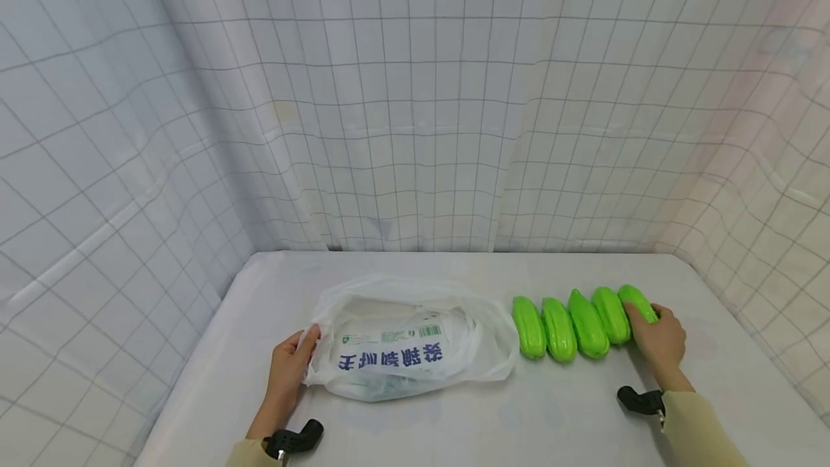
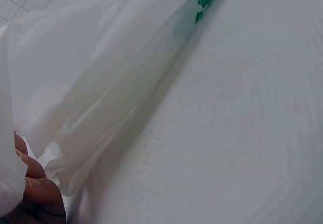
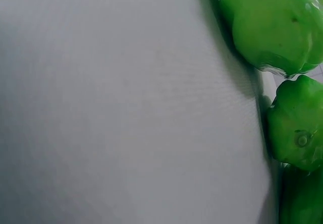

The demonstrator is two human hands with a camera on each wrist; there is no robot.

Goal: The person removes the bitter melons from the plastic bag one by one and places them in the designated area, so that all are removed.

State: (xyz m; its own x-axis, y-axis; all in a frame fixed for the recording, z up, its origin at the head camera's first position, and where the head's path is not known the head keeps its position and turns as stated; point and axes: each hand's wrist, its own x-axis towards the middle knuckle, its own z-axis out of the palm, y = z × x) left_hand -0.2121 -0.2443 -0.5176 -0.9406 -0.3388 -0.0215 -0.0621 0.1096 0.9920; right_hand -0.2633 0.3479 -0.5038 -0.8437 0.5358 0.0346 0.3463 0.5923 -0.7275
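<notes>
A white translucent plastic bag (image 1: pixel 415 388) with printed lettering lies on the table, its mouth spread wide. At its left edge, my left hand (image 1: pixel 290 362) pinches the rim; curled fingers (image 2: pixel 43 191) show against the plastic in the left wrist view. To the right of the bag, several glossy green ribbed gourd-like vegetables stand side by side in a slanting row. My right hand (image 1: pixel 658 344) grips the rightmost green vegetable (image 1: pixel 635 299), thumb on its left side and fingers on its right. In the right wrist view, rounded ends of green vegetables (image 3: pixel 300 125) fill the right edge.
The white table (image 1: pixel 519 424) carries the bag and the row. The leftmost green vegetable (image 1: pixel 529 326) nearly touches the bag's right edge. Checked white curtains (image 1: pixel 415 107) enclose the table at the back and both sides. Black bands with camera mounts (image 1: pixel 295 438) sit on both wrists.
</notes>
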